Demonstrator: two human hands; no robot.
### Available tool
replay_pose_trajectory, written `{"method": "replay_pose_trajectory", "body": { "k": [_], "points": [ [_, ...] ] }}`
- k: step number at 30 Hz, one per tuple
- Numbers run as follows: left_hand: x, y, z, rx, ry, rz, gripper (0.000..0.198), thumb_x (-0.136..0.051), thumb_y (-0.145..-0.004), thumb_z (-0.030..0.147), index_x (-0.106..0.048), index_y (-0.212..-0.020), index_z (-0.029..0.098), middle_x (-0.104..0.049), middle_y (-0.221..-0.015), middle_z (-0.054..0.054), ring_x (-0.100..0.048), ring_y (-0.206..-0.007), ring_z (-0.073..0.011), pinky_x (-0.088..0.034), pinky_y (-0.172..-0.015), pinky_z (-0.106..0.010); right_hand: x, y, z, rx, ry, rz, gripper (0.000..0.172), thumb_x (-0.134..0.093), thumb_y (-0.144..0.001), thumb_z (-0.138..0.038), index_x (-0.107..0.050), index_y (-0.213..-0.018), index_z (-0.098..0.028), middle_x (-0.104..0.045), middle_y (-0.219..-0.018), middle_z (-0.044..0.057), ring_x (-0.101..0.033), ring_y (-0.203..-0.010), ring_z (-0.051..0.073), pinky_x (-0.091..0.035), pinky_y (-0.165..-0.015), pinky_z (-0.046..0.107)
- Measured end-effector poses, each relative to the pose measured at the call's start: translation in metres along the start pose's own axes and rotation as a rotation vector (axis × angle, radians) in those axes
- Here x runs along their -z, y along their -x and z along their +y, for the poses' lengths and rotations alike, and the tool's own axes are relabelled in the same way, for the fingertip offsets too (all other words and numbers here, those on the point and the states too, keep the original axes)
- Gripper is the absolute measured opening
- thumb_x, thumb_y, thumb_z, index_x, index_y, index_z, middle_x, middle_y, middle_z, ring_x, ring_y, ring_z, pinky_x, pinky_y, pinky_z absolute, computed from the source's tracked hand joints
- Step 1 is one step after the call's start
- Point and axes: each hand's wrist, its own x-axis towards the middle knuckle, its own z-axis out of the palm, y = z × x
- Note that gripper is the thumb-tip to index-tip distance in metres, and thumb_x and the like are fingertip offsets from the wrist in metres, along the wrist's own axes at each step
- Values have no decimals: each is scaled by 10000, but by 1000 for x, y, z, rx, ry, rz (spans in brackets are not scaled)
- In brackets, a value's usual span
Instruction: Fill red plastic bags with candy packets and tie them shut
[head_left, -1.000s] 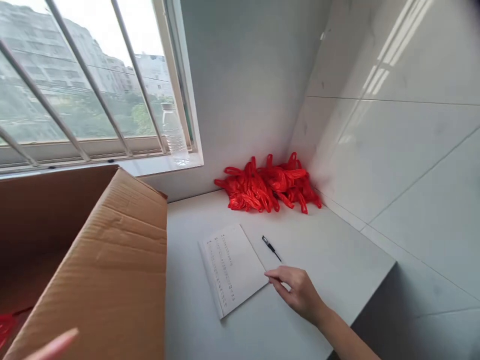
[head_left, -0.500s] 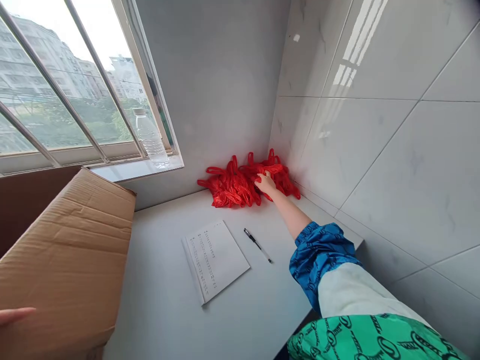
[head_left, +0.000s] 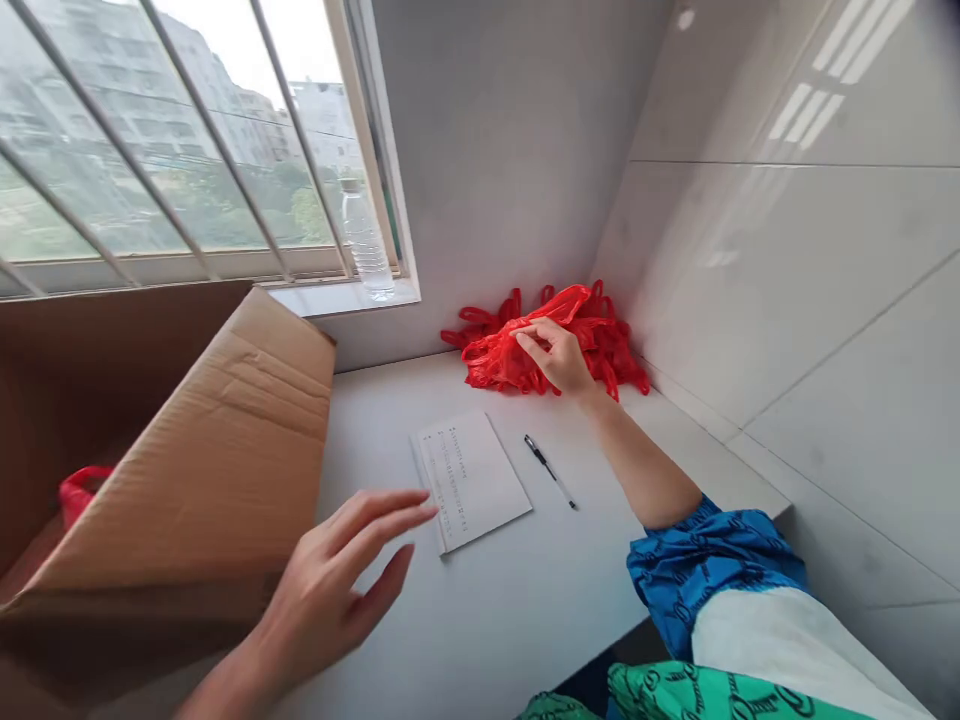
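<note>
A heap of red plastic bags (head_left: 626,360) lies in the corner against the wall, their loop handles sticking up. My right hand (head_left: 559,358) is at the front of the heap, its thumb and fingers closed on a crumpled red plastic bag (head_left: 499,352). Its fingertips are partly lost against the red film. Over the near part of the white tabletop, my left hand (head_left: 337,570) hangs open with fingers stretched out, holding nothing. A notebook (head_left: 480,480) with rows of small writing lies just beyond its fingertips. To the notebook's right rests a black-capped pen (head_left: 551,472).
An open cardboard box (head_left: 225,450) stands at the left, with something red (head_left: 79,492) showing inside. A clear plastic bottle (head_left: 367,240) stands on the sill of the barred window (head_left: 187,150). Tiled wall (head_left: 810,290) bounds the right side of the table (head_left: 420,630).
My left hand has come from the box side to over the table. My right hand has drawn a red bag up and nearer. The view has swung left, showing more of the box's inside.
</note>
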Motion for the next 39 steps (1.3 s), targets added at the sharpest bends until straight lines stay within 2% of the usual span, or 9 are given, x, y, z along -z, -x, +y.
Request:
{"method": "replay_pose_trajectory", "body": {
  "k": [7,10,15,18,22,29,34,37,39],
  "points": [
    [-65,-7,-55,379,145,247,341,-488,-980,311,-531,-1313,253,-508,-1376,-90,-521,-1256,-230,-503,-1014,-401,-45,89,-13,-149,-61,-454,285,-532,-945,-403,-701,-821,-210,-663,-1042,52,-645,-799,164,-517,-713,309],
    [-79,-6,-74,447,100,275,329,-465,-986,347,-560,-1280,233,-507,-1389,-94,-465,-1319,-239,-407,-1101,-434,-55,115,-14,-153,101,-425,277,-533,-942,-407,-680,-808,-214,-627,-1087,58,-610,-681,129,-501,-634,299],
    [-87,-16,-88,632,170,-4,431,-379,-1000,448,-520,-1369,275,-587,-1351,-60,-578,-1181,-236,-457,-972,-364,-64,129,-18,-290,62,-307,253,-537,-939,-438,-673,-948,-226,-502,-1301,95,-666,-843,173,-562,-706,330],
    [-94,-24,-90,716,233,-174,445,-339,-990,512,-656,-1201,281,-708,-1083,-19,-632,-991,-232,-467,-855,-326,-76,135,-14,-360,-42,-367,345,-607,-892,-423,-623,-1191,-251,-275,-1530,113,-641,-1092,245,-593,-766,360],
    [-104,-26,-90,698,333,-220,383,-465,-918,510,-704,-1011,226,-703,-901,-12,-598,-735,-187,-453,-682,-278,-90,143,-8,-386,-110,-338,447,-660,-851,-396,-596,-1270,-256,-119,-1601,109,-502,-1304,310,-603,-811,380],
    [-111,-25,-84,631,557,-256,263,-598,-804,395,-648,-936,173,-693,-938,-38,-630,-847,-201,-497,-746,-285,-93,141,-2,-437,-330,-353,339,-584,-877,-305,-653,-1198,-221,-658,-1139,79,-684,-895,176,-585,-842,352],
    [-102,-21,-89,773,812,-134,291,-641,-788,412,-531,-922,178,-654,-890,-24,-630,-797,-179,-507,-687,-279,-77,132,5,-453,-403,-231,289,-618,-862,-335,-705,-1106,-206,-708,-1055,67,-679,-853,182,-575,-831,359],
    [-96,-14,-95,787,710,-49,378,-742,-705,422,-498,-869,185,-608,-818,9,-572,-722,-142,-456,-624,-236,-66,130,6,-419,-322,-324,264,-600,-861,-283,-709,-1091,-215,-693,-1029,59,-668,-869,180,-564,-833,354],
    [-91,-10,-97,758,668,-136,433,-756,-714,439,-539,-990,185,-612,-845,8,-565,-732,-139,-455,-634,-234,-60,131,4,-370,-204,-441,289,-575,-852,-216,-692,-1116,-223,-677,-1046,60,-659,-892,179,-550,-839,351]
  ]
}}
